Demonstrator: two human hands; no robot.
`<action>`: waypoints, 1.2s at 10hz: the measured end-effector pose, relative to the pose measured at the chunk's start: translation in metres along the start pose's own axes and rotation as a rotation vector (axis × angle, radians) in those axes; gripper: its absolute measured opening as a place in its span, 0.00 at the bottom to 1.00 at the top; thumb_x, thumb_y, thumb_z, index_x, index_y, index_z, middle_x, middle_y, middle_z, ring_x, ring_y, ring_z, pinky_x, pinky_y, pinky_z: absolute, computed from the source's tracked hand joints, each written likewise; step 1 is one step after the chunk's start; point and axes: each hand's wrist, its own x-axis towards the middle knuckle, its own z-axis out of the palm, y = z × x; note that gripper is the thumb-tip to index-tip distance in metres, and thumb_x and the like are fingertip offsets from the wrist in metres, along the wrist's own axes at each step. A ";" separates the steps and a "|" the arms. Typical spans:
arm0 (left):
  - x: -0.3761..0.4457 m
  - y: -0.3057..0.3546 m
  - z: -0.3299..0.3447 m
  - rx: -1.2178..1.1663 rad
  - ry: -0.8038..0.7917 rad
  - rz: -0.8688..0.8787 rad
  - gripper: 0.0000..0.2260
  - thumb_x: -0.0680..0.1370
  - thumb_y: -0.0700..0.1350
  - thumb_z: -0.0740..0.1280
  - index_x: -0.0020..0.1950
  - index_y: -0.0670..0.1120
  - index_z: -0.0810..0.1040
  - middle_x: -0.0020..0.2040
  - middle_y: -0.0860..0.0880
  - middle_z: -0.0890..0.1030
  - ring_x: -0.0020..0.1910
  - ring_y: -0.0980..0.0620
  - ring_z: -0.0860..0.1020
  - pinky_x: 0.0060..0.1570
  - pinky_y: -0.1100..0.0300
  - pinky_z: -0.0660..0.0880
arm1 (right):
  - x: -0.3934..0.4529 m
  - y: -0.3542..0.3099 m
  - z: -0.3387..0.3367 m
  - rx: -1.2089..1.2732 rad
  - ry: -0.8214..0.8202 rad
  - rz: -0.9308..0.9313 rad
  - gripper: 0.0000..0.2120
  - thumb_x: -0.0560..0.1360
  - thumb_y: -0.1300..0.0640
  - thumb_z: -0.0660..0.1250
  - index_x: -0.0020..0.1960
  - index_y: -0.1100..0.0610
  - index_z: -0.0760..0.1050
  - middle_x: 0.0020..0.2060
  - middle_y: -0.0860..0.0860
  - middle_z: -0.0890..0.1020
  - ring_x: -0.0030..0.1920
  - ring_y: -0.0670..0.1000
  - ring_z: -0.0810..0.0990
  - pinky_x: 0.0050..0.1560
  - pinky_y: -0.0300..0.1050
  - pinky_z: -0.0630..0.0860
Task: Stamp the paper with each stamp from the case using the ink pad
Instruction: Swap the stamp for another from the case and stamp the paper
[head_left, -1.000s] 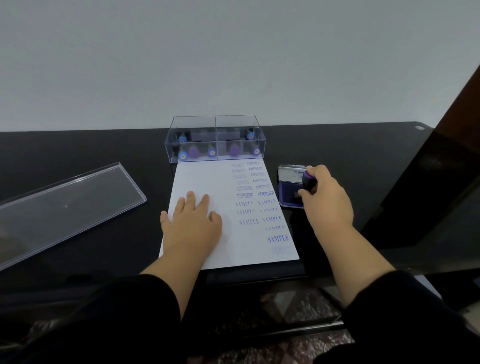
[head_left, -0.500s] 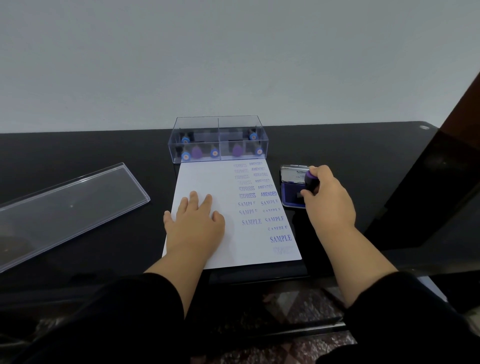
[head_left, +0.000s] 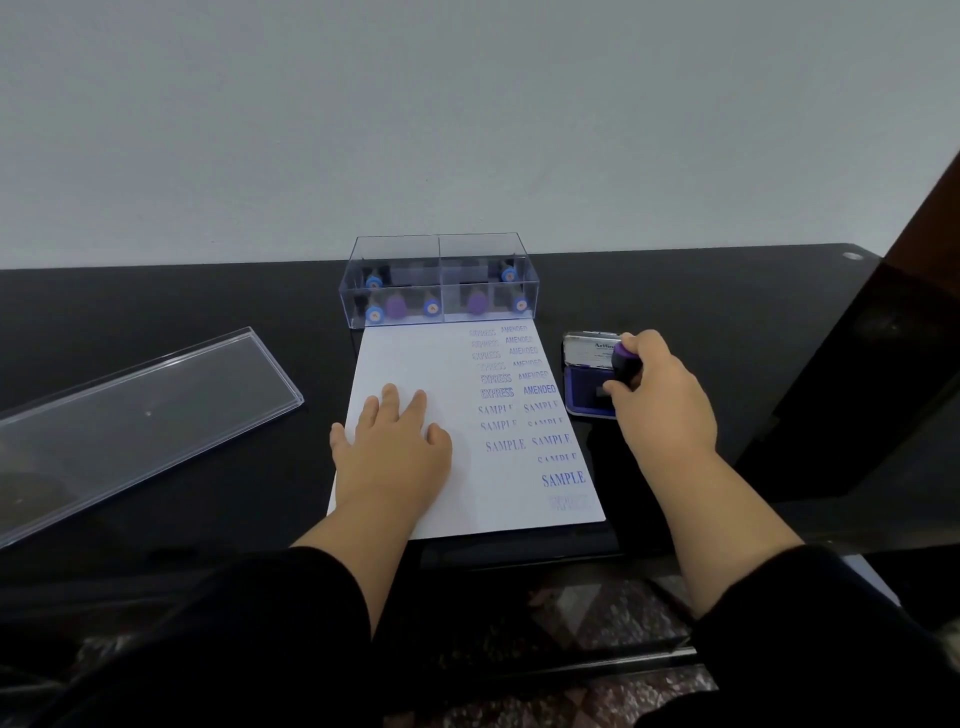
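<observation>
A white paper (head_left: 415, 358) lies on the black table, its right side filled with blue EXPRESS, AMENDED and SAMPLE prints. My left hand (head_left: 392, 449) rests flat on the paper's lower left part. My right hand (head_left: 662, 400) grips a purple-topped stamp (head_left: 625, 364) and holds it down on the blue ink pad (head_left: 584, 389), whose lid (head_left: 592, 349) stands open behind. A clear case (head_left: 439, 280) with several blue- and purple-handled stamps stands at the paper's far edge.
The case's clear lid (head_left: 140, 415) lies flat on the table at the left. A dark panel (head_left: 857, 395) rises at the right. The table's near edge (head_left: 519, 561) runs just below the paper.
Hardly anything differs: my right hand keeps the stamp on the ink pad, my left hand stays on the paper. Only the view shifts slightly.
</observation>
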 end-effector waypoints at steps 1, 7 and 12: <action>0.000 0.000 0.000 -0.002 0.005 0.004 0.24 0.82 0.51 0.46 0.78 0.54 0.48 0.79 0.50 0.45 0.77 0.51 0.44 0.72 0.42 0.41 | -0.001 0.000 -0.001 0.004 0.006 -0.002 0.14 0.76 0.59 0.66 0.59 0.50 0.69 0.49 0.50 0.76 0.44 0.51 0.72 0.38 0.45 0.68; -0.001 -0.001 0.001 -0.044 0.020 0.021 0.24 0.81 0.50 0.47 0.78 0.53 0.49 0.79 0.49 0.46 0.77 0.50 0.45 0.72 0.42 0.41 | -0.060 -0.042 0.004 0.155 -0.197 -0.157 0.15 0.74 0.56 0.69 0.59 0.48 0.71 0.52 0.44 0.78 0.46 0.48 0.78 0.45 0.44 0.74; 0.002 -0.002 0.001 -0.024 0.006 0.022 0.24 0.82 0.51 0.46 0.78 0.53 0.48 0.79 0.49 0.45 0.77 0.50 0.44 0.72 0.42 0.41 | -0.073 -0.045 0.018 0.018 -0.278 -0.225 0.15 0.76 0.54 0.66 0.62 0.47 0.70 0.52 0.41 0.76 0.45 0.44 0.72 0.41 0.37 0.66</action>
